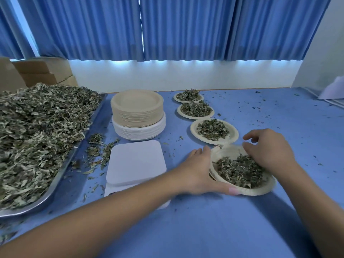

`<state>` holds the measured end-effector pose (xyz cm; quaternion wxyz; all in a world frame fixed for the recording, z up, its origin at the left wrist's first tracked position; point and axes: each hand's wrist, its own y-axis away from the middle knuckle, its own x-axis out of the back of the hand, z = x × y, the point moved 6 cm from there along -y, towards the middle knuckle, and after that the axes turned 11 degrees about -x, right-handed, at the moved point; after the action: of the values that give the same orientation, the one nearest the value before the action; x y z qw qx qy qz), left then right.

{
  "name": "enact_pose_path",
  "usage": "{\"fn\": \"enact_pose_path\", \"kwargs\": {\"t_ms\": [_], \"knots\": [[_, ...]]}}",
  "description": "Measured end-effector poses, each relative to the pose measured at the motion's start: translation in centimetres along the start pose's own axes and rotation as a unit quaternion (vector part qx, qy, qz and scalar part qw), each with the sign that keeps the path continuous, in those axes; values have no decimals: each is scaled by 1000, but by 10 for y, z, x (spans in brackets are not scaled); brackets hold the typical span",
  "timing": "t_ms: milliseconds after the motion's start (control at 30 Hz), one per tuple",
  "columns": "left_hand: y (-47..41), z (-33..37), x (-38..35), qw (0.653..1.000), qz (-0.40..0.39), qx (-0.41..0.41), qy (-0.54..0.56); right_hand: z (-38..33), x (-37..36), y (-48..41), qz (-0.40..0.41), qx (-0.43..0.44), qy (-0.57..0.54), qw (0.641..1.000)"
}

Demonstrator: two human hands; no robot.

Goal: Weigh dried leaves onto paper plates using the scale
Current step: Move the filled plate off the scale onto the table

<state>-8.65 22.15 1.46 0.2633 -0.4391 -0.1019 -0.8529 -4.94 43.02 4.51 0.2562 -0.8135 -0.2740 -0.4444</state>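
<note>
Steel tray is lying along the left edge of the frame, carrying a big heap of dried leaves that is spilling a few bits over its rim onto the blue surface. Cardboard boxes are standing behind it at the upper left. Just right of the tray, the white scale is sitting bare at lower centre, with the left forearm crossing over its near edge. Behind the scale a stack of paper plates is standing, tan ones on top of white ones. Right of the stack, three filled plates are lying in a row running from the back towards the front, each holding a small mound of leaves. At the near end of that row, right of centre, one more filled plate is tilting up on its left side. The left grip is curling round this plate's left rim, fingers behind it and thumb along the near edge. The right grip is bending its fingers over the far right rim and the leaves; whether it is pinching anything cannot be told. Leaf crumbs are dotting the surface towards the right.
</note>
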Motion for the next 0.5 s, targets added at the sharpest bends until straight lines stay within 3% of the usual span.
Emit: {"fn": "enact_pose_path", "kwargs": {"t_ms": [67, 133, 200, 267, 367, 500], "knots": [[8, -11, 24, 995, 49, 33, 75, -30, 1, 14, 39, 64, -15, 997], [19, -23, 59, 966, 186, 54, 170, -67, -6, 30, 39, 135, -44, 989], [34, -43, 96, 896, 339, 77, 277, -108, -14, 45, 24, 196, -82, 977], [49, -65, 126, 831, 421, 89, 352, -151, -21, 60, 3, 262, -115, 958], [70, -97, 148, 785, 465, 117, 393, -215, -32, 75, -19, 363, -129, 923], [80, -126, 142, 753, 469, 152, 435, -278, -57, 68, -62, 398, -90, 911]]}}
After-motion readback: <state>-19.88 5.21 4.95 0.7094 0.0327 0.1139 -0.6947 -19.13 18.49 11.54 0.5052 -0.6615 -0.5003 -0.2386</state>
